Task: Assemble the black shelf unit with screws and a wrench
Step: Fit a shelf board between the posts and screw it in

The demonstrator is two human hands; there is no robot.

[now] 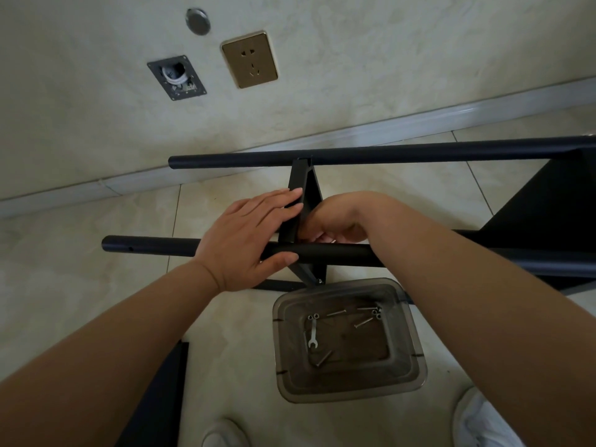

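At the left of the frame, the near black tube (151,246) lies across the tiled floor (80,301). At centre, the left hand (245,240) lies flat-fingered against the black shelf panel (301,201), thumb under the tube, steadying rather than gripping. Just right, the right hand (335,224) curls behind the panel at the joint; whether its grip holds a screw I cannot tell. Judging by this, a screw is being seated by hand. Next comes tightening: the wrench (312,337) and spare screws (364,321) wait in the smoky plastic bin (409,379) at lower centre.
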